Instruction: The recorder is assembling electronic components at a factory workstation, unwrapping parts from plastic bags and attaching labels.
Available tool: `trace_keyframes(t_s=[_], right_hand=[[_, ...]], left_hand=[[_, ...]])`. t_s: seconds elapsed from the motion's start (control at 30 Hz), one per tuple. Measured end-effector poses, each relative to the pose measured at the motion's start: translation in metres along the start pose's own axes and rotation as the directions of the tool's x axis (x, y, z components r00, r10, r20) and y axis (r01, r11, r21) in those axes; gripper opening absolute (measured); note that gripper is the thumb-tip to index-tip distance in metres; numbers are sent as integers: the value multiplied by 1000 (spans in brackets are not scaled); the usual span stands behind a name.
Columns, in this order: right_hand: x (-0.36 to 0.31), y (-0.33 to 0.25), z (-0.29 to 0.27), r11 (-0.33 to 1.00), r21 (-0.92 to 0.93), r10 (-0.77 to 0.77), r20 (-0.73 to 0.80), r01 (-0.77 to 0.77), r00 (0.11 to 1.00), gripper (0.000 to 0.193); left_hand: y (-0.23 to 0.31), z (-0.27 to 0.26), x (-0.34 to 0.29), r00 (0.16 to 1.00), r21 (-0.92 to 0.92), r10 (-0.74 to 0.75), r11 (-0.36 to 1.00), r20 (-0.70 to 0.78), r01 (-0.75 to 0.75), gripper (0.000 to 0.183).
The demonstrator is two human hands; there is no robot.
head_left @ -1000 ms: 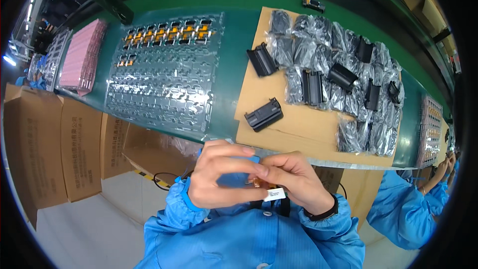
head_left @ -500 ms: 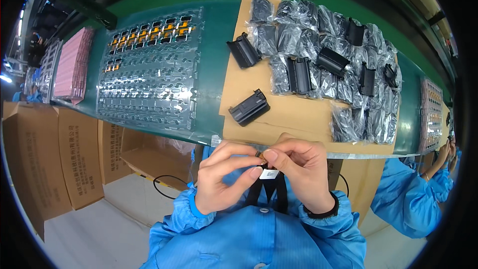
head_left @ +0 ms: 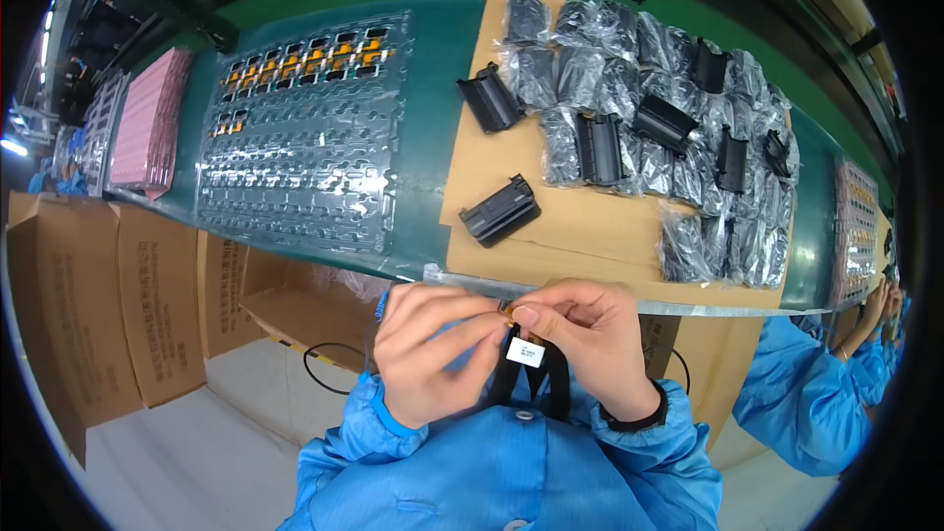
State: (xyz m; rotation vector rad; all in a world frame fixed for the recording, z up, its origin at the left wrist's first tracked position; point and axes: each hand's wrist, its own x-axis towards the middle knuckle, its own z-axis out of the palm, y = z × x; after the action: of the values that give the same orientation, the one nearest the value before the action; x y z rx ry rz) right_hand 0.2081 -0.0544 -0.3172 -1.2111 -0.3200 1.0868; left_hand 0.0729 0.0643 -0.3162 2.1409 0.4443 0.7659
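Close to my body, in front of the table's near edge, I hold a small flex-cable part with both hands. Its white printed label faces up, and a bit of orange shows between the fingertips. My right hand pinches it between thumb and forefinger. The fingertips of my left hand close on its left end, which they mostly cover. Beyond my hands, a black plastic housing lies alone on the cardboard sheet.
To the left, a clear blister tray holds several orange-and-black parts. Bagged black pieces lie in rows, with loose housings on top. A pink tray stack stands far left, above cardboard boxes. At right sits a co-worker's blue sleeve.
My left hand has shifted slightly left and its fingers have curled closer together. The white label now hangs a little lower and shows more fully. The view has moved slightly.
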Motion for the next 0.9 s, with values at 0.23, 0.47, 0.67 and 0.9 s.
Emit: trace_keyframes(t_s=[0.23,0.47,0.67,0.9], right_hand=[[6,18,-20,930,130,314,211,-344,926,12],[10,25,-37,943,192,227,222,-271,948,11],[11,27,-37,928,236,248,183,-287,951,12],[8,26,-49,923,311,184,157,-225,970,11]], left_hand=[[-21,-41,-36,989,335,-59,937,-133,101,10],[-177,-78,-178,718,622,-572,407,-397,669,18],[-81,-66,-86,652,488,-679,465,-338,738,19],[-39,12,23,964,242,-235,935,-125,260,30]])
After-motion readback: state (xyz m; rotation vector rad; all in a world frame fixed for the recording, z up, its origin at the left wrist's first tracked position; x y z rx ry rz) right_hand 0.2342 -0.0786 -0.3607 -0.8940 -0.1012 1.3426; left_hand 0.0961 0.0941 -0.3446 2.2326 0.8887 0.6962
